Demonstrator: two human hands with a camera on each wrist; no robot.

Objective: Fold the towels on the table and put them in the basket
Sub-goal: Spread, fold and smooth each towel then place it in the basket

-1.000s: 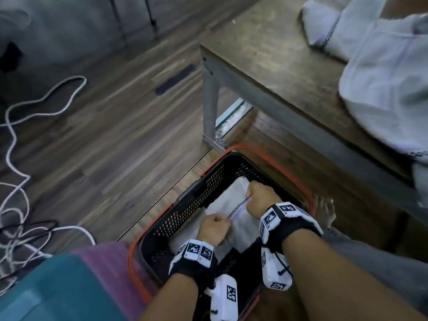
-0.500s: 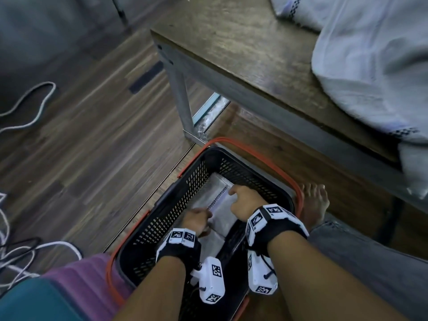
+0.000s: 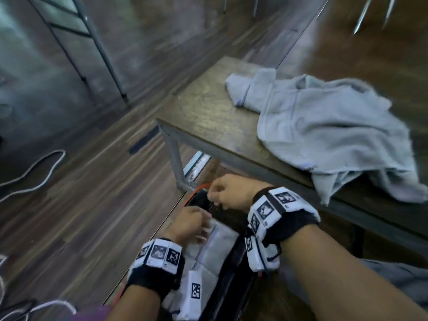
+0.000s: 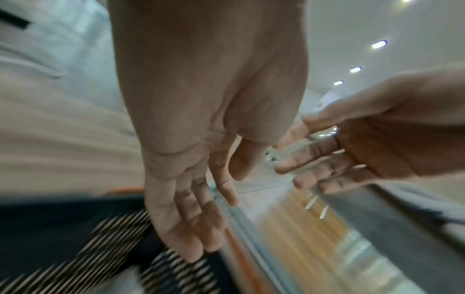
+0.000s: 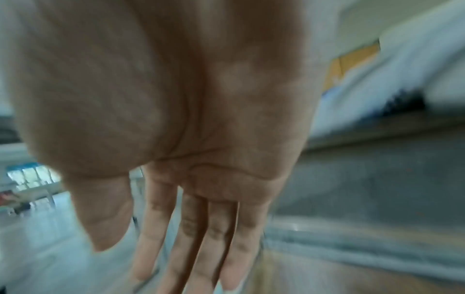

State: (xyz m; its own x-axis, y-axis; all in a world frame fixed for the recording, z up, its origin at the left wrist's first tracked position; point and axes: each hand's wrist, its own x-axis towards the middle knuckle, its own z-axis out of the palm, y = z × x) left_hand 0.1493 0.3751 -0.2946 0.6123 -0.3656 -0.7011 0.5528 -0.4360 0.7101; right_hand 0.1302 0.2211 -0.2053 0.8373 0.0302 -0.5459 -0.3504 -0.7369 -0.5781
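Black basket point(image 3: 203, 200) with an orange rim, on the floor just below the near edge of the bench point(image 3: 208, 117). Inside the basket: folded towel point(image 3: 220, 242), lying flat, long axis running from the near end of the basket toward the bench. Left hand point(image 3: 187, 225) over the basket's left side, above the folded towel, fingers straight and spread, grip apart, holding nothing (confirmed in the left wrist view point(image 4: 191, 199)). Right hand point(image 3: 229, 193) over the basket's far end, nearest the bench; fingers extended in the wrist view point(image 5: 191, 228), grip apart, empty. On the bench, up and right of the basket: crumpled grey towels point(image 3: 324, 130), unfolded, one corner hanging over the near edge.
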